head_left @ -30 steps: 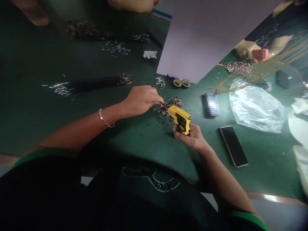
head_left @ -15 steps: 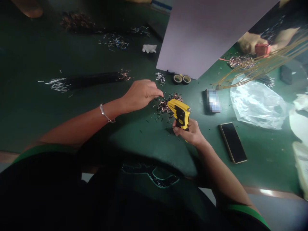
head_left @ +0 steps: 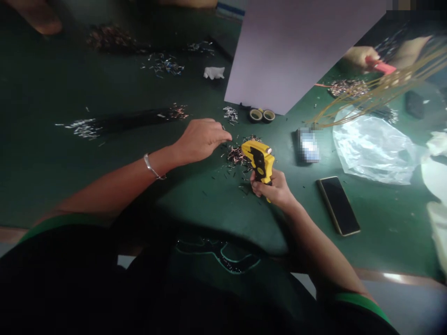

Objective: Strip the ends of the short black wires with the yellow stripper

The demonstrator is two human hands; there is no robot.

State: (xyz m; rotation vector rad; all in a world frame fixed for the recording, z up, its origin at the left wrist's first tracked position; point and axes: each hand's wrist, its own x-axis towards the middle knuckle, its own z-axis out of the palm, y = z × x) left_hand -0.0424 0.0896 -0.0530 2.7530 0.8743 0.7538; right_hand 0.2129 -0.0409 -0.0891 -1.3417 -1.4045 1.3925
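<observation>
From my remote seat I look down at one green desk [head_left: 391, 251] and two bare hands; I place everything by the one yellow-and-black tool [head_left: 260, 157]. It stands near the middle, upright and slightly tilted. Nearest me, the right hand [head_left: 275, 190] is wrapped firmly around its handle. Left of the tool, the left hand [head_left: 202, 142] hovers with thumb and forefinger drawn close together; I cannot tell whether they pinch a wire. One silver bracelet [head_left: 150, 165] circles that wrist. One heap of short copper-ended wires [head_left: 237, 155], too many to count, lies between the left hand and the tool, partly behind it.

To the tool's right are three things: one dark-screened phone [head_left: 338, 206], one small box [head_left: 308, 145] with a blurred face, and, farther out, one clear plastic bag [head_left: 375, 149].

Beyond the tool sit two tape rolls [head_left: 261, 117], side by side, with one little cluster of silvery pieces [head_left: 230, 114] just beside them. Well to its left lies one bundle of black wires [head_left: 132, 119].

Farther still beyond it are one white scrap [head_left: 213, 72] and one large pale panel [head_left: 300, 51]. Far to its right, past several yellow wires [head_left: 377, 97], a co-worker's hand [head_left: 359, 56] grips one red tool [head_left: 384, 67].
</observation>
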